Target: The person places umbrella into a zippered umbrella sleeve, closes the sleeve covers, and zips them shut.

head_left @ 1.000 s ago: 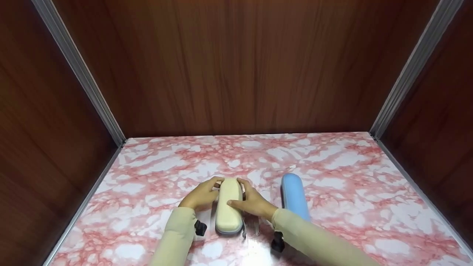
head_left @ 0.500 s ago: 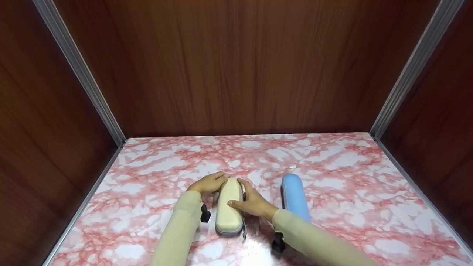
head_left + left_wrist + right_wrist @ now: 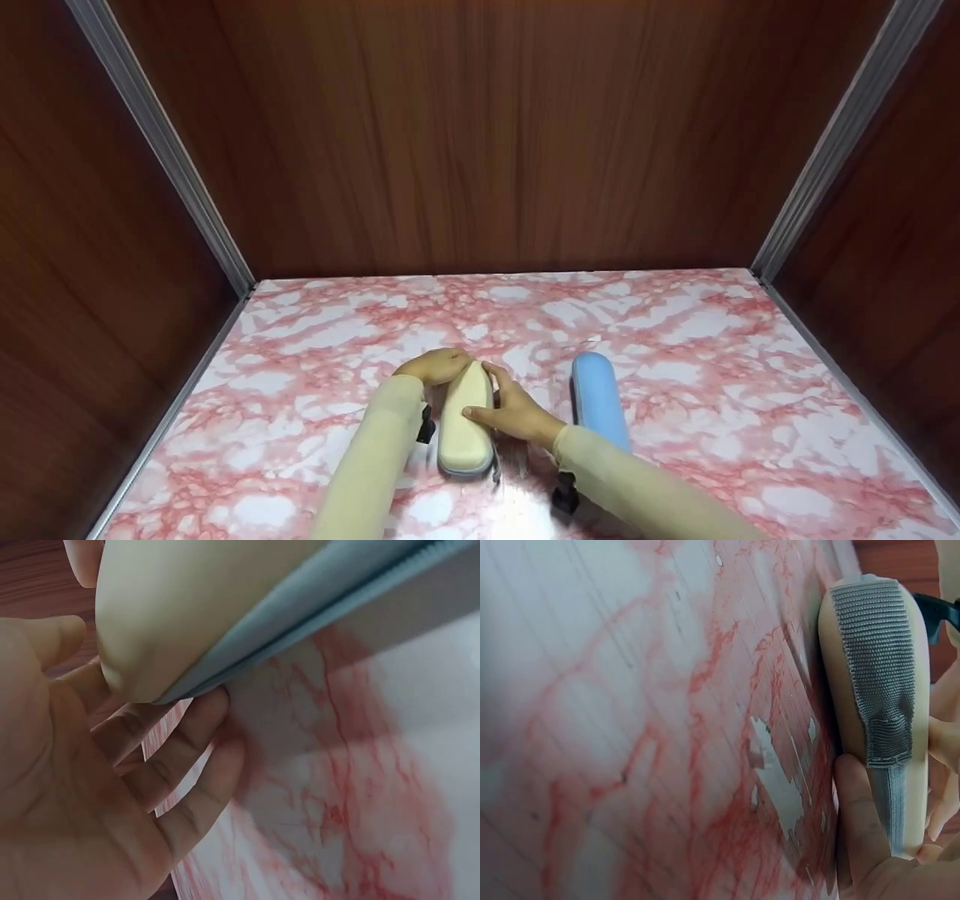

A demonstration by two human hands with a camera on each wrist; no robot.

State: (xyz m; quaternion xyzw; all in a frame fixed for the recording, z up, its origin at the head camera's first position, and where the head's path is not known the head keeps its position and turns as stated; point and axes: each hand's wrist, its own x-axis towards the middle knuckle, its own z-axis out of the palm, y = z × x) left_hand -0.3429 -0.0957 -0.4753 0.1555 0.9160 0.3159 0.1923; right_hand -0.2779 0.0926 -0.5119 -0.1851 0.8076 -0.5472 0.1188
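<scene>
A pale yellow zip case, long with rounded ends, lies on the marbled table. My right hand grips its right side, thumb across the top. In the right wrist view, fingers of that hand lie along its grey zip, below a grey mesh strip. My left hand is at the far end of the case. The left wrist view shows its loosely bent fingers under the tip of the yellow case, by the grey-blue zip edge; its thumb stays apart.
A similar blue case lies to the right, partly behind my right forearm. The red-and-white tabletop is enclosed by dark wooden panels at the back and sides, with grey metal strips at the corners.
My left hand has moved from the left side of the yellow case forward and right, to its far end. My right hand and both cases have stayed in place.
</scene>
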